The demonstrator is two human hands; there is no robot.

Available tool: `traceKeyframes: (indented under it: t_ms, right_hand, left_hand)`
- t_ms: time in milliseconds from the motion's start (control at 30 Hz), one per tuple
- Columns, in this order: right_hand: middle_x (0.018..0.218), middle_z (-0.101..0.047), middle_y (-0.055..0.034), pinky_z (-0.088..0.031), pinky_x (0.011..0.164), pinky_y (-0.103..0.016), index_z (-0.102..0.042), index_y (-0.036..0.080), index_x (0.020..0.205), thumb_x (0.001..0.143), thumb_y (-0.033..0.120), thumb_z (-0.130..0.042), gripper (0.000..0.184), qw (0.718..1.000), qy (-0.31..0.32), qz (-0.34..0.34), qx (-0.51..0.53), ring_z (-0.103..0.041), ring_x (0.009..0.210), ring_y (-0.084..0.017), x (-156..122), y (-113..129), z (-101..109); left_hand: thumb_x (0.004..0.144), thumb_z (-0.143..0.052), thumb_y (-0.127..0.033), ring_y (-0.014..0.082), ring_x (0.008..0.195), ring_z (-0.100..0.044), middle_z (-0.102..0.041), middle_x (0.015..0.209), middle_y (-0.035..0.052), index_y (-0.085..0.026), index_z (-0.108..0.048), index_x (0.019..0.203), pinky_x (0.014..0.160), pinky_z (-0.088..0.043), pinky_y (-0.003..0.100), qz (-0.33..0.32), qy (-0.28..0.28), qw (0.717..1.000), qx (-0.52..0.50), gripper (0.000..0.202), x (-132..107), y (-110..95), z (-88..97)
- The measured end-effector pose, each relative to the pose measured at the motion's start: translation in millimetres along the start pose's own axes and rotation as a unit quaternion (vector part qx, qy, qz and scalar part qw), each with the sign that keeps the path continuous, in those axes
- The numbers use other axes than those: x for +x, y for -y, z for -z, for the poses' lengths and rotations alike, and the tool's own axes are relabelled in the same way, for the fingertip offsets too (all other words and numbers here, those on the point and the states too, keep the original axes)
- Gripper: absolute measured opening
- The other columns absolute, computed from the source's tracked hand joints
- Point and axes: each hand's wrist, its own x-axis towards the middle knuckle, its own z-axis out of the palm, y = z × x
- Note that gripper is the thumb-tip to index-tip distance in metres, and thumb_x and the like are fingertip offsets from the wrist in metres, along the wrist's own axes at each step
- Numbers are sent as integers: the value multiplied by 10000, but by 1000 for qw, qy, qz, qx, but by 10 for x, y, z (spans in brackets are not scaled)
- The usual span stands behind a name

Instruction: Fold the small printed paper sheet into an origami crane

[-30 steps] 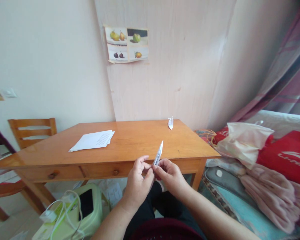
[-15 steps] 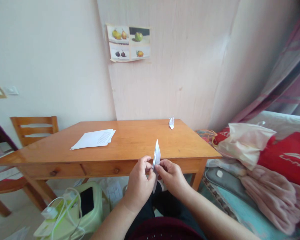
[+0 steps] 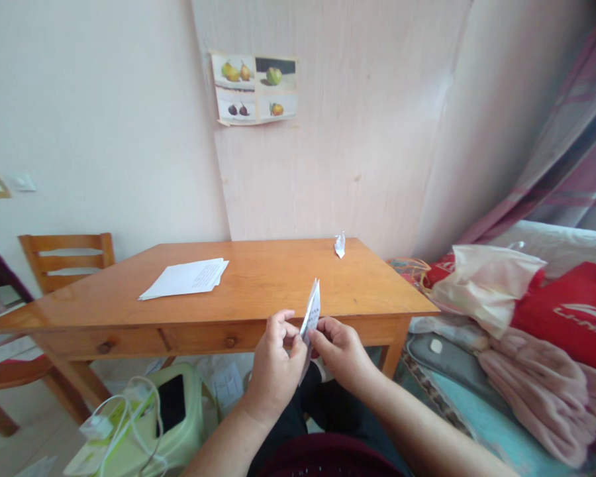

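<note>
A folded sheet of paper with printed text stands nearly upright in front of the table's near edge, its top leaning slightly right. My left hand pinches it from the left between thumb and fingers. From the right, my right hand grips its edge, thumb on the printed face. The paper's lower part is partly hidden behind my left hand. On the wooden table, a small folded paper piece rests near the back right. A stack of printed sheets lies at the left.
A pale green stool below the table's left side carries a dark phone and white cables. A wooden chair stands at the far left. On the right are a red bag, a cream bag and a pink blanket.
The folded paper has turned in my hands, so more of its printed face shows and its top leans further right. Both hands keep their grip.
</note>
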Motion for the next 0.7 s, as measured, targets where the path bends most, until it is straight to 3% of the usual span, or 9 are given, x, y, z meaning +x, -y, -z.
traceKeyframes:
  t_ms: [333, 400, 567, 700]
  right_hand:
    - [694, -648, -10, -468, 611, -260, -654, 186, 826, 921, 361, -567, 217, 999, -28, 33, -2, -584, 651, -159, -1, -48, -4]
    - [743, -656, -14, -482, 665, -271, -651, 191, 842, 931, 372, -569, 218, 998, -15, 59, 36, -591, 700, -163, -11, -17, 5]
    - [844, -677, -13, -476, 701, -264, -670, 217, 915, 951, 405, -576, 213, 987, -4, 125, 102, -604, 769, -161, -49, 51, 25]
    - [905, -712, -19, -492, 732, -276, -696, 231, 948, 951, 401, -595, 198, 985, -17, 133, 112, -628, 798, -169, -80, 35, 32]
  left_hand:
    - [914, -543, -191, 182, 856, -673, -688, 928, 41, -176, -506, 1157, 821, -526, 333, 34, 15, 997, -60, 247, 17, 20, 41]
    - [929, -544, -200, 189, 898, -676, -690, 992, 58, -188, -524, 1149, 828, -534, 336, 3, 20, 998, -53, 221, -11, 29, 44]
    - [901, -596, -139, 212, 1003, -640, -658, 1064, 69, -221, -569, 1141, 908, -521, 370, -164, 4, 986, 38, 255, -69, -1, 64]
    - [883, -618, -101, 224, 1044, -626, -667, 1095, 71, -242, -555, 1161, 946, -514, 407, -219, -8, 972, 84, 318, -63, -56, 74]
